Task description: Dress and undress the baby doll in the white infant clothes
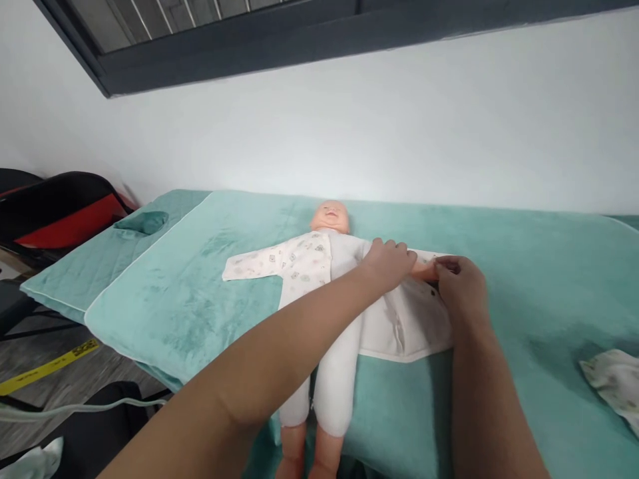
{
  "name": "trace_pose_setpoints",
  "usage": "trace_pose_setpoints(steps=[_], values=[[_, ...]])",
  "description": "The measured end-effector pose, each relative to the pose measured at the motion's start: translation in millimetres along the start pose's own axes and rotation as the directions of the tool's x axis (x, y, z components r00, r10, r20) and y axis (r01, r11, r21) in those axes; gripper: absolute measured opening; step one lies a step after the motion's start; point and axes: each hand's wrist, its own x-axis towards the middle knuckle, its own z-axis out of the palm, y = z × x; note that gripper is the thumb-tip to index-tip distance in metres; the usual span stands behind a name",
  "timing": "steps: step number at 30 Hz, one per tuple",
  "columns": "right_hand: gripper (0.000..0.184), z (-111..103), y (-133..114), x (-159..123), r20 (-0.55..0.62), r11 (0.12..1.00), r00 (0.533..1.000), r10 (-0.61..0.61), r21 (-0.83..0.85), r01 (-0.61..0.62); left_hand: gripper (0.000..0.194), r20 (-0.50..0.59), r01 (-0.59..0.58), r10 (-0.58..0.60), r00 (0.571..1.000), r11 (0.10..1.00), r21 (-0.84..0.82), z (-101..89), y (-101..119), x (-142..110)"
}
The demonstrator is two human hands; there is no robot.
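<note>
A baby doll (330,216) lies on its back, its legs toward me, in white undergarments (335,392). A white printed baby shirt (307,256) covers its chest on the left side, with the sleeve (252,263) there spread outward. On the right side the shirt's other half (404,326) lies open, inner side up. My left hand (389,265) is closed around the doll's outstretched arm (423,271) on that side. At the end of this arm, my right hand (462,286) pinches the doll's hand, mostly hidden by my fingers.
A teal padded cover (200,306) lies under the doll, against a white wall (399,133) below a dark window frame (224,56). Folded printed cloth (614,386) sits at the right edge. Black and red chairs (74,213) stand at the left, with a pale hose (90,409) below.
</note>
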Motion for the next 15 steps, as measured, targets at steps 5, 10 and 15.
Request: trace_pose_setpoints(steps=[5, 10, 15], values=[[0.025, -1.1, -13.6, -5.8, -0.008, 0.838, 1.0, 0.024, 0.545, -0.016, 0.036, -0.108, -0.035, 0.04, 0.993, 0.998, 0.045, -16.8, -27.7, -10.4], [0.028, 6.5, -12.8, -12.5, 0.23, 0.967, 0.973, -0.017, -0.244, 0.075, 0.04, -0.172, -0.023, 0.042, 0.984, 0.994, 0.109, -33.3, -52.2, -30.9], [0.023, 11.5, -9.3, -16.5, 0.421, 0.907, 0.894, -0.154, -0.298, 0.296, 0.036, -0.133, -0.091, 0.117, 0.984, 0.978, 0.187, -35.3, -55.6, -42.2]])
